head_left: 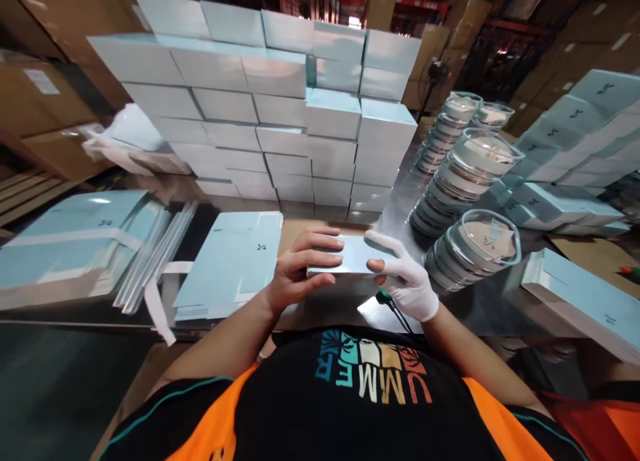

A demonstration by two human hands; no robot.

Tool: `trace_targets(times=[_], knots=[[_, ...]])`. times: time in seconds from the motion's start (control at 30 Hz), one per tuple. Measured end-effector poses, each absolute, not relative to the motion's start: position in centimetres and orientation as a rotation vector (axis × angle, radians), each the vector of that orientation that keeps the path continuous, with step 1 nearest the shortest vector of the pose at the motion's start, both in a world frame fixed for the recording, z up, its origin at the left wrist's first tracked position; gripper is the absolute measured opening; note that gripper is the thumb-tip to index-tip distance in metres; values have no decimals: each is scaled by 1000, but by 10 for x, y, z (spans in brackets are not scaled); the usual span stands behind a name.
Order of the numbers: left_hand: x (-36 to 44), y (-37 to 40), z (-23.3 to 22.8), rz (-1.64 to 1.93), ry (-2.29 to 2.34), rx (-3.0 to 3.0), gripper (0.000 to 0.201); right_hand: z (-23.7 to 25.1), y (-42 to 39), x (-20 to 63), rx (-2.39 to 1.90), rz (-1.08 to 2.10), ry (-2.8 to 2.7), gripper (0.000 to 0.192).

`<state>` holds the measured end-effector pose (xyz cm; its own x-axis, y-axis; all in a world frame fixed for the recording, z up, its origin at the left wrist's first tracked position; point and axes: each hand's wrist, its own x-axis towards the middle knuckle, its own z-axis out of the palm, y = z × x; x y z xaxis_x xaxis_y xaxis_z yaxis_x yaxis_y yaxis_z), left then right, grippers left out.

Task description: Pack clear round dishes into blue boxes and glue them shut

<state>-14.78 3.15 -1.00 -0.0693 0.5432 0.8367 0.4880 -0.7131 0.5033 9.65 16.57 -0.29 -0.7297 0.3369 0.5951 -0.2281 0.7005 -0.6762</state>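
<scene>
A small pale blue and white box [354,253] sits between my two hands above the table's front edge. My left hand [300,264], bare, is closed on the box's left end, fingers laid over its top and thumb along the near side. My right hand [407,278] wears a white glove with bare tips at the thumb and one finger, and grips the right end. Left of my hands lies a pile of flat light blue box blanks [227,264]. To the right stand stacks of round clear glass containers [473,248] with paper cards inside.
A wall of stacked boxes [285,108] rises at the back of the table. Strapped blanks [75,241] and clear plastic sleeves [155,258] lie at far left. More blue boxes [560,208] and flat blanks [585,294] are at right. A dark cable [395,309] lies near my body.
</scene>
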Motion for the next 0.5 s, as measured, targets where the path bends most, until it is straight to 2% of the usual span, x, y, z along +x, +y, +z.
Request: trace_targets(times=[0.2, 0.33, 0.43, 0.5], knots=[[-151, 31, -10, 2000, 1104, 2182, 16, -2, 168, 93, -31, 916, -2168, 25], [-164, 25, 7, 1633, 1325, 2459, 27, -5, 163, 87, -5, 703, -2223, 30], [-161, 23, 24, 1325, 1546, 2693, 43, -3, 154, 79, 59, 566, -2355, 54], [-153, 23, 34, 1388, 1609, 2557, 47, 1, 151, 79, 141, 518, -2438, 80]])
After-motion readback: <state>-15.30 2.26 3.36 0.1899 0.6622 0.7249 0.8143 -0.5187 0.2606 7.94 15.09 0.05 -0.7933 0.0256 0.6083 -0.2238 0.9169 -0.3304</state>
